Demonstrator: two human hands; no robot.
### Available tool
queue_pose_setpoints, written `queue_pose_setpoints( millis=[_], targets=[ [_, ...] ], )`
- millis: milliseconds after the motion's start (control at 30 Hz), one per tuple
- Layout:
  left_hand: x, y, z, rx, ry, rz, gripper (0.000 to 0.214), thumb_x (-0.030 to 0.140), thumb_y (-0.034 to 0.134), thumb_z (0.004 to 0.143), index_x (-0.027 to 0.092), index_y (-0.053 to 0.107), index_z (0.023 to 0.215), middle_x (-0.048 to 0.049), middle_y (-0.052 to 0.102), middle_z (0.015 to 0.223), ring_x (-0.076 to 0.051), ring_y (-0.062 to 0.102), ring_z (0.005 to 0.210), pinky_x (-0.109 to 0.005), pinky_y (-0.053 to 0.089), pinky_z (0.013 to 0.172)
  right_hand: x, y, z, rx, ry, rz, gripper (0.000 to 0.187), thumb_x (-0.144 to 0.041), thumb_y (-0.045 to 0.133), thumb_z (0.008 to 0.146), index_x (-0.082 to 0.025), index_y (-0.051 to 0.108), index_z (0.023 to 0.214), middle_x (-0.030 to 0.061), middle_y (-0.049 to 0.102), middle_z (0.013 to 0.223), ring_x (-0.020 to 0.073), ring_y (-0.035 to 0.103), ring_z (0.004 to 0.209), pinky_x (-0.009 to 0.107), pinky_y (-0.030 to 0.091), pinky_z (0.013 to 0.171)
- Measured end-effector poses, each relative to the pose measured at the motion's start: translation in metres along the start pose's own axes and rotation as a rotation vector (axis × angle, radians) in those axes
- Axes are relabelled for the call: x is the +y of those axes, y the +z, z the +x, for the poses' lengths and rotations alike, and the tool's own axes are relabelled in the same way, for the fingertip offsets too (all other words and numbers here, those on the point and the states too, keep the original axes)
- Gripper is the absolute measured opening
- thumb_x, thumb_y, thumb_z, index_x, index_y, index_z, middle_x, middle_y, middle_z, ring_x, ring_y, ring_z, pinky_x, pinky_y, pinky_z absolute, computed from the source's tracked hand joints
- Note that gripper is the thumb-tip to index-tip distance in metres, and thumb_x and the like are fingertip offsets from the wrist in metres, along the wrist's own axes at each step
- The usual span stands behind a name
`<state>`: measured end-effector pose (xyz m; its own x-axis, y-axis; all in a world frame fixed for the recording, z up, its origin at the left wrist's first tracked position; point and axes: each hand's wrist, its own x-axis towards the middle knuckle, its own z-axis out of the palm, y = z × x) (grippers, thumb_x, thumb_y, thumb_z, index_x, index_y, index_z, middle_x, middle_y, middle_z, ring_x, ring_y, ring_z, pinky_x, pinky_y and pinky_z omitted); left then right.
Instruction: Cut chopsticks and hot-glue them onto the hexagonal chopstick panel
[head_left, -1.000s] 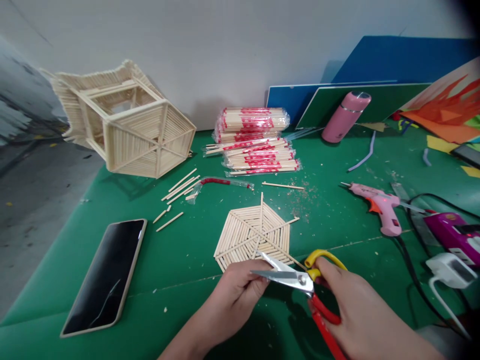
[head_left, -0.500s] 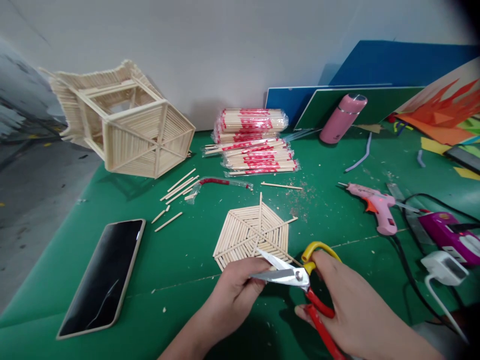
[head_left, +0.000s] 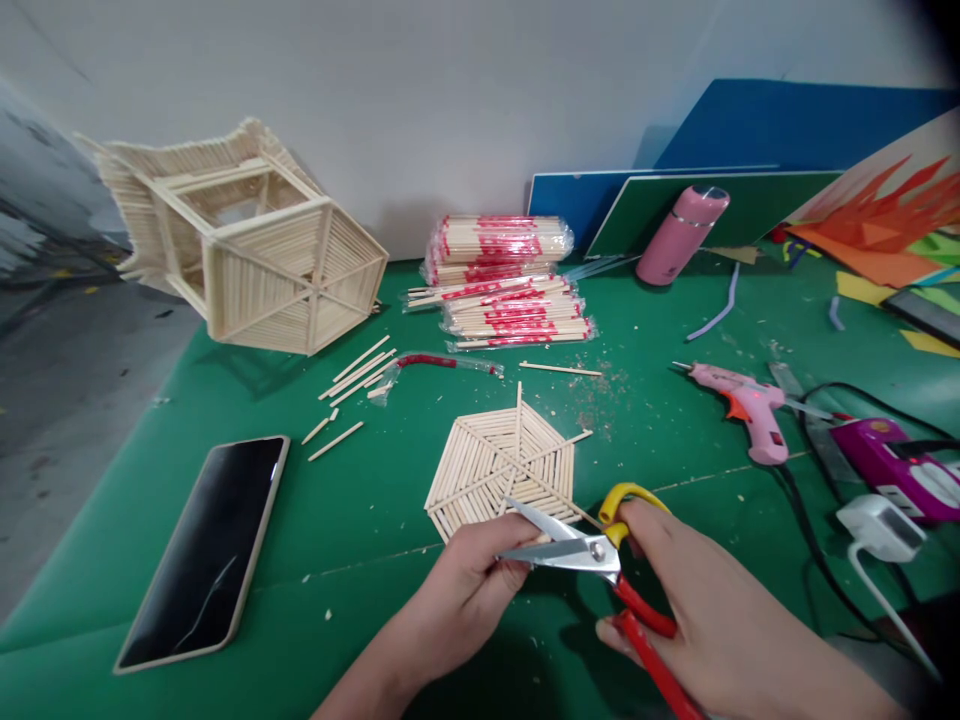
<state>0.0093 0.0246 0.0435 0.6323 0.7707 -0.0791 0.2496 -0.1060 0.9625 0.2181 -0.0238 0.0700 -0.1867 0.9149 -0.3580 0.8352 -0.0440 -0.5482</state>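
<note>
Right now: a cut is being set up at the lower middle of the frame; the scissors [head_left: 577, 545] are held over the near edge of the flat hexagon of sticks [head_left: 502, 460], blades parted in a narrow V.
Right hand [head_left: 705, 620]: wrapped around the scissor handles, thumb through the yellow loop, fingers curled round the red one, grip firm.
Left hand [head_left: 472, 585]: fingers curled in, tips pressed together right at the blade tips; what they pinch, if anything, is hidden, so I cannot tell.
Next move, as I judge it: a clean snip would call for a steady left hand and fingertips kept clear of the closing edges.
Hexagon: thin pale wooden sticks laid in rings with spokes, a few ends poking past the outline, lying flat on the green mat [head_left: 360, 520].
Scissors: shiny steel blades, smooth plastic handles.
Mat: soft-looking, matte, dotted with wood crumbs.
Upper left: a big open frame [head_left: 247, 250] built of the same sticks, tipped on its side.
Upper middle: wrapped packs of chopsticks [head_left: 510, 280], glossy film with red print.
Lower left: a phone [head_left: 206, 555], dark glass.
Right: a pink glue gun [head_left: 739, 405].
</note>
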Motion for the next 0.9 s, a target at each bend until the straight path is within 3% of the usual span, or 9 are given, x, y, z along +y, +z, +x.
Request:
queue_pose_setpoints(
  millis=[200, 533, 700, 900],
  targets=[
    [-0.0007, 0.0001, -0.0008, 0.002, 0.01, 0.027, 0.023, 0.018, 0.036, 0.084, 0.017, 0.056, 0.075, -0.0003, 0.057, 0.071, -0.01, 0.048, 0.064, -0.018, 0.037, 0.06, 0.0013, -0.0003, -0.0019, -0.007, 0.012, 0.012, 0.035, -0.039, 0.061, 0.065, -0.019, 0.042, 0.089, 0.0056, 0.052, 0.087, 0.0193, 0.05, 0.076, 0.033, 0.041, 0.062],
    [0.0008, 0.0007, 0.0008, 0.012, 0.027, -0.082, 0.021, 0.016, 0.039, 0.084, 0.017, 0.059, 0.079, -0.0007, 0.061, 0.078, -0.01, 0.053, 0.071, -0.018, 0.04, 0.065, -0.0006, 0.0004, -0.0019, -0.124, 0.069, 0.12, 0.037, -0.045, 0.058, 0.068, -0.022, 0.041, 0.09, 0.0023, 0.056, 0.081, 0.0158, 0.051, 0.066, 0.03, 0.042, 0.058],
    [0.0025, 0.0017, 0.0016, 0.05, 0.023, -0.134, 0.021, 0.014, 0.04, 0.084, 0.017, 0.058, 0.073, 0.0021, 0.055, 0.067, -0.009, 0.052, 0.069, -0.016, 0.04, 0.063, -0.003, 0.0017, -0.0018, -0.129, 0.094, 0.123, 0.044, -0.044, 0.059, 0.066, -0.019, 0.041, 0.098, 0.0065, 0.059, 0.086, 0.019, 0.054, 0.07, 0.033, 0.044, 0.062],
    [0.0041, 0.0013, -0.0008, 0.031, 0.014, -0.154, 0.021, 0.014, 0.04, 0.084, 0.018, 0.06, 0.079, 0.0017, 0.057, 0.073, -0.009, 0.052, 0.071, -0.015, 0.04, 0.066, -0.0048, 0.0033, 0.0006, -0.133, 0.123, 0.114, 0.053, -0.044, 0.059, 0.064, -0.016, 0.043, 0.106, 0.0126, 0.058, 0.096, 0.0239, 0.057, 0.081, 0.036, 0.046, 0.071]
  ],
)
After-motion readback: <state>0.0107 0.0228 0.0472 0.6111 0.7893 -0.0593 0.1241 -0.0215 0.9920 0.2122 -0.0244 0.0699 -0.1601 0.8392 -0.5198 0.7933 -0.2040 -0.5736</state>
